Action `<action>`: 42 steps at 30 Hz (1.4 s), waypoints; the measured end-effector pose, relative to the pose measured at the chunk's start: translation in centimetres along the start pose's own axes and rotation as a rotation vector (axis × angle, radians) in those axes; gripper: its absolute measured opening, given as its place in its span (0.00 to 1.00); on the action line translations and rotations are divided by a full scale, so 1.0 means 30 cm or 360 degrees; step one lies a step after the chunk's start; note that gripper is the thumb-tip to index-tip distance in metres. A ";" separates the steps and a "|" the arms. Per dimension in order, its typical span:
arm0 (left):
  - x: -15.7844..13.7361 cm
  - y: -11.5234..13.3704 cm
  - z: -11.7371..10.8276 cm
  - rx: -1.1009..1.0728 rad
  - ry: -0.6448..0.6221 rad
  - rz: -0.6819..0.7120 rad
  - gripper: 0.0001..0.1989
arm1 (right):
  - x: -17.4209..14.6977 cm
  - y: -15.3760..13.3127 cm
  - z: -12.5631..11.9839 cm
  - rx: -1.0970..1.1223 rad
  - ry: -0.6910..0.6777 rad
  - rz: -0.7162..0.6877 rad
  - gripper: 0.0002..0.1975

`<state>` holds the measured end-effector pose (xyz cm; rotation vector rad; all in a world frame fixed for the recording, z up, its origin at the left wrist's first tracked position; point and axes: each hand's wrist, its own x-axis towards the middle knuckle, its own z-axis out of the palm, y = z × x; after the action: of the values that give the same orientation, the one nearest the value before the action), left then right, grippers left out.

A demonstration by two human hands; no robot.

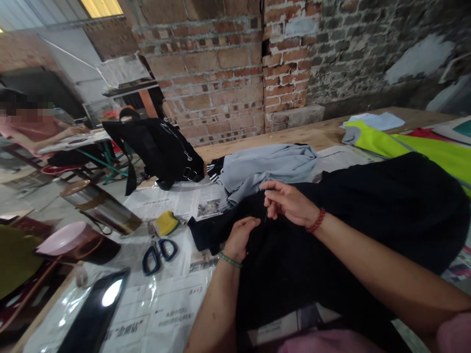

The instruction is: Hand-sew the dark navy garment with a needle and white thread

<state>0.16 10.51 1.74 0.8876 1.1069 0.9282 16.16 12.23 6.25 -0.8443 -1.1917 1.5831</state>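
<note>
Dark garment (290, 264), scissors (158, 259) to its left, grey cloth (268, 164) behind, runs sideways; our left hand (241, 238) and right hand (292, 203) are narrowed, grip unclear.

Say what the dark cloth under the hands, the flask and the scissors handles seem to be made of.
Dark cloth: fabric, matte, seen in its soft drape; fibre unclear.
Flask: probably metal, smooth and shiny, from the bright reflections along its side.
Scissors handles: likely plastic, dark blue, judging by their thick, smooth loops, though blur leaves this open.
</note>
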 end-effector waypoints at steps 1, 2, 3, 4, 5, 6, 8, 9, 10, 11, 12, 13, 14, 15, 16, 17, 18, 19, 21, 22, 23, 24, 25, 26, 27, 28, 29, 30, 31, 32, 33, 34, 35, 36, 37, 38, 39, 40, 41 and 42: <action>0.000 0.000 0.000 0.0006 0.0023 0.0014 0.07 | 0.010 -0.015 -0.009 0.0054 -0.0026 0.0075 0.14; 0.001 -0.001 -0.001 0.0010 0.0046 0.0020 0.06 | 0.022 -0.031 -0.018 0.0086 -0.0037 0.0134 0.14; 0.002 -0.003 -0.002 0.0010 0.0065 0.0018 0.06 | 0.035 -0.048 -0.027 0.0102 -0.0030 0.0176 0.13; 0.004 -0.005 -0.003 0.0008 0.0080 0.0010 0.05 | 0.050 -0.065 -0.035 0.0112 -0.0014 0.0203 0.11; 0.006 -0.006 -0.004 0.0005 0.0094 0.0003 0.05 | 0.066 -0.082 -0.044 0.0122 0.0004 0.0213 0.08; 0.008 -0.008 -0.006 0.0002 0.0105 -0.0001 0.05 | 0.083 -0.100 -0.053 0.0133 0.0015 0.0212 0.05; 0.011 -0.011 -0.008 0.0004 0.0118 -0.0006 0.05 | 0.117 -0.137 -0.070 0.0167 0.0029 0.0179 0.03; 0.012 -0.011 -0.009 0.0008 0.0125 -0.0010 0.05 | 0.133 -0.156 -0.078 0.0182 0.0039 0.0152 0.03; 0.013 -0.011 -0.010 0.0012 0.0129 -0.0017 0.05 | 0.149 -0.175 -0.086 0.0191 0.0053 0.0124 0.04; 0.014 -0.011 -0.011 0.0015 0.0136 -0.0024 0.05 | 0.164 -0.194 -0.094 0.0191 0.0068 0.0097 0.04; 0.014 -0.011 -0.011 0.0017 0.0142 -0.0030 0.05 | 0.178 -0.213 -0.101 0.0182 0.0082 0.0070 0.05; 0.014 -0.011 -0.012 0.0016 0.0147 -0.0031 0.05 | 0.191 -0.232 -0.108 0.0167 0.0091 0.0043 0.05; 0.014 -0.010 -0.012 0.0014 0.0150 -0.0030 0.05 | 0.203 -0.250 -0.115 0.0147 0.0099 0.0015 0.06; 0.014 -0.010 -0.012 0.0012 0.0149 -0.0027 0.05 | 0.215 -0.268 -0.122 0.0126 0.0105 -0.0015 0.06; 0.014 -0.010 -0.012 0.0009 0.0149 -0.0025 0.05 | 0.227 -0.285 -0.128 0.0104 0.0113 -0.0048 0.07; 0.013 -0.009 -0.012 0.0005 0.0149 -0.0025 0.04 | 0.238 -0.301 -0.134 0.0082 0.0124 -0.0080 0.07; 0.013 -0.009 -0.012 -0.0001 0.0145 -0.0031 0.04 | 0.248 -0.315 -0.139 0.0062 0.0139 -0.0109 0.08; 0.012 -0.008 -0.011 -0.0008 0.0142 -0.0036 0.04 | 0.258 -0.329 -0.143 0.0042 0.0155 -0.0134 0.08; 0.010 -0.006 -0.011 -0.0026 0.0116 -0.0045 0.04 | 0.275 -0.350 -0.149 0.0012 0.0197 -0.0168 0.08; 0.009 -0.006 -0.011 -0.0031 0.0102 -0.0049 0.04 | 0.282 -0.358 -0.151 0.0003 0.0218 -0.0176 0.07; 0.008 -0.005 -0.011 -0.0034 0.0091 -0.0048 0.05 | 0.286 -0.364 -0.152 -0.0004 0.0231 -0.0179 0.07; 0.007 -0.005 -0.011 -0.0033 0.0085 -0.0044 0.05 | 0.289 -0.369 -0.153 -0.0007 0.0241 -0.0180 0.07; 0.007 -0.005 -0.011 -0.0032 0.0083 -0.0042 0.05 | 0.291 -0.372 -0.153 -0.0007 0.0246 -0.0182 0.07; 0.007 -0.005 -0.012 -0.0029 0.0082 -0.0045 0.05 | 0.291 -0.373 -0.153 -0.0005 0.0250 -0.0185 0.07; 0.008 -0.006 -0.012 -0.0028 0.0088 -0.0043 0.05 | 0.291 -0.374 -0.153 -0.0002 0.0253 -0.0186 0.07; 0.009 -0.007 -0.013 -0.0030 0.0095 -0.0038 0.05 | 0.289 -0.374 -0.153 0.0002 0.0260 -0.0189 0.07; 0.010 -0.008 -0.014 -0.0029 0.0098 -0.0033 0.05 | 0.288 -0.373 -0.153 0.0008 0.0272 -0.0193 0.07; 0.012 -0.010 -0.016 -0.0028 0.0100 -0.0030 0.05 | 0.286 -0.372 -0.154 0.0015 0.0286 -0.0198 0.07; 0.013 -0.011 -0.017 -0.0027 0.0098 -0.0027 0.05 | 0.284 -0.371 -0.155 0.0022 0.0299 -0.0201 0.06; 0.014 -0.011 -0.018 -0.0026 0.0092 -0.0026 0.05 | 0.282 -0.371 -0.156 0.0029 0.0312 -0.0207 0.06; 0.015 -0.012 -0.019 -0.0025 0.0084 -0.0031 0.05 | 0.280 -0.371 -0.158 0.0035 0.0322 -0.0211 0.06; 0.015 -0.011 -0.018 -0.0023 0.0078 -0.0037 0.05 | 0.279 -0.372 -0.160 0.0039 0.0329 -0.0213 0.06; 0.015 -0.011 -0.018 -0.0020 0.0081 -0.0039 0.04 | 0.278 -0.374 -0.163 0.0041 0.0334 -0.0213 0.06; 0.014 -0.010 -0.017 -0.0015 0.0088 -0.0038 0.04 | 0.278 -0.376 -0.167 0.0041 0.0339 -0.0214 0.06; 0.013 -0.010 -0.015 -0.0009 0.0095 -0.0038 0.04 | 0.278 -0.380 -0.170 0.0044 0.0345 -0.0217 0.06; 0.013 -0.009 -0.014 -0.0003 0.0097 -0.0039 0.04 | 0.279 -0.383 -0.173 0.0048 0.0350 -0.0222 0.06; 0.012 -0.009 -0.013 0.0000 0.0093 -0.0039 0.04 | 0.278 -0.384 -0.174 0.0054 0.0352 -0.0229 0.06; 0.011 -0.008 -0.014 0.0001 0.0085 -0.0039 0.05 | 0.275 -0.383 -0.174 0.0063 0.0346 -0.0236 0.06; 0.010 -0.006 -0.015 0.0003 0.0077 -0.0040 0.05 | 0.270 -0.378 -0.171 0.0071 0.0330 -0.0241 0.06; 0.008 -0.002 -0.017 0.0010 0.0069 -0.0039 0.05 | 0.260 -0.368 -0.164 0.0073 0.0299 -0.0239 0.06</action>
<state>-0.30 10.77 1.49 0.8605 1.1561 0.9278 21.25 21.99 15.52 -0.8344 -1.0555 1.3734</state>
